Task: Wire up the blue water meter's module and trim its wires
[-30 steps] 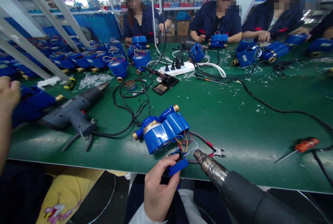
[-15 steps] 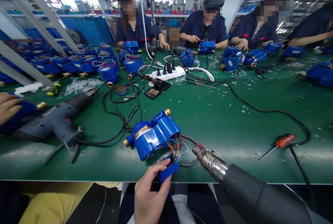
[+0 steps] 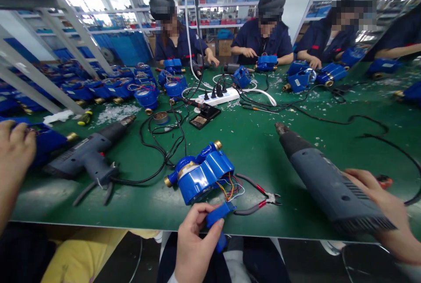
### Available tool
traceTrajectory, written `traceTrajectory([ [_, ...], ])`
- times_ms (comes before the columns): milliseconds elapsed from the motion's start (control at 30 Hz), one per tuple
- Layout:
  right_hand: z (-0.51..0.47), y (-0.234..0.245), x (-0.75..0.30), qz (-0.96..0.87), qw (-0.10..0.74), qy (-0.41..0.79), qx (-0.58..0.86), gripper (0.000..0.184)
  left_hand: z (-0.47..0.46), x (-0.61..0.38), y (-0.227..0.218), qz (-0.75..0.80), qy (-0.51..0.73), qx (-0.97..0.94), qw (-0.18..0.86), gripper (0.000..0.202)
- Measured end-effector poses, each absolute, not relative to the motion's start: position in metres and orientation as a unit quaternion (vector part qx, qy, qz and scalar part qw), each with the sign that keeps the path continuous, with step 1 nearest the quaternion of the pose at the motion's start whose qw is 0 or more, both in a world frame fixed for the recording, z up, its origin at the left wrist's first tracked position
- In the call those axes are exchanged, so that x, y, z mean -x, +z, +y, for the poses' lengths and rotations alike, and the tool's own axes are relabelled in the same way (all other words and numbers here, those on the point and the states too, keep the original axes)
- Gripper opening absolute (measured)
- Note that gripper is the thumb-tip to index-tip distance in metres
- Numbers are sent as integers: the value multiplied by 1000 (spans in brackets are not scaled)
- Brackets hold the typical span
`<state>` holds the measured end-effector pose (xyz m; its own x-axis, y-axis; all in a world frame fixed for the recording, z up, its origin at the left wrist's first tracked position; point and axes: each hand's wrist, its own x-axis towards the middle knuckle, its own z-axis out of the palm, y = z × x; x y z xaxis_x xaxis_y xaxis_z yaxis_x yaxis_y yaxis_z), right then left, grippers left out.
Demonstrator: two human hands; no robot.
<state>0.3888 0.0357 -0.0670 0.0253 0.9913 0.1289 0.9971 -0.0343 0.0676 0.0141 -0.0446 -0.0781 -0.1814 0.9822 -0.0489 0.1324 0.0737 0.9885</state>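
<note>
1. Workbench, green, littered with plastic scraps, with co-workers seated along its far side.
2. Heat gun sits firmly in the right hand, its nozzle pointing away over the bench.
3. Water meter, blue with brass ends, lies near the bench's front edge.
4. Left hand pinches a small blue cover tightly, just below the meter.
5. Coloured wires run from the meter toward that cover, just beside a pair of side cutters.
</note>
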Motion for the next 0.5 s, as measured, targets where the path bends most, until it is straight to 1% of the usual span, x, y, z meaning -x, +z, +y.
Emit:
traceTrajectory([
  [100,36,-76,-401,-743,9,-44,668,40,-44,-13,-73,591,483,-431,481,16],
  [233,70,-80,-412,-805,11,-11,593,41,-42,-11,-70,589,478,-381,528,22],
  [300,76,-73,-420,-817,18,-6,577,49,-42,-10,-69,585,480,-363,544,24],
  [367,67,-61,-421,-819,64,-38,569,54,-41,-10,-69,579,481,-350,557,25],
  [400,59,-53,-415,-814,106,-65,568,52,-41,-10,-68,578,482,-344,561,26],
  [433,48,-44,-404,-805,160,-97,563,46,-41,-10,-68,578,483,-339,564,26],
  [500,26,-29,-365,-776,261,-112,563,30,-40,-10,-68,580,484,-328,568,27],
])
